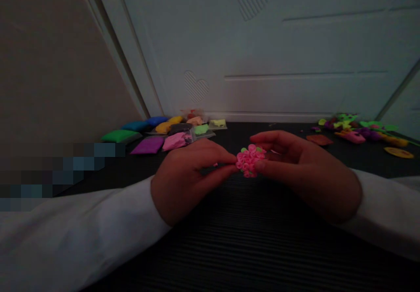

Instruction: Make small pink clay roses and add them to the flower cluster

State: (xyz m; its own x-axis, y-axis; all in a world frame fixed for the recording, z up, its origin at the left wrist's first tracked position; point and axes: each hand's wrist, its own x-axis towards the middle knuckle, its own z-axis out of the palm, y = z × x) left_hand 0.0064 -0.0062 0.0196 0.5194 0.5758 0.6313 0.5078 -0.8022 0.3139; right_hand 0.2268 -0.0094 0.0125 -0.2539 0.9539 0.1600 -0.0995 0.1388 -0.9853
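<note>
Between my two hands is a small clay flower cluster (pixel 251 160), made of several pink rolled roses with bits of green among them. My left hand (pixel 197 169) pinches at its left side, thumb and forefinger meeting there; whether a small piece sits in that pinch is hidden. From the right, my right hand (pixel 302 169) grips the cluster, its thumb on the front and the fingers curled behind. The cluster is held above the dark ribbed tabletop (pixel 249 248).
Back left lie several bags of coloured clay, among them a purple one (pixel 147 145), a green one (pixel 120 135) and a pink one (pixel 177 140). Back right are colourful clay pieces (pixel 352 135) and a flat yellow oval (pixel 398 152). A pale panel (pixel 262 47) rises behind the table.
</note>
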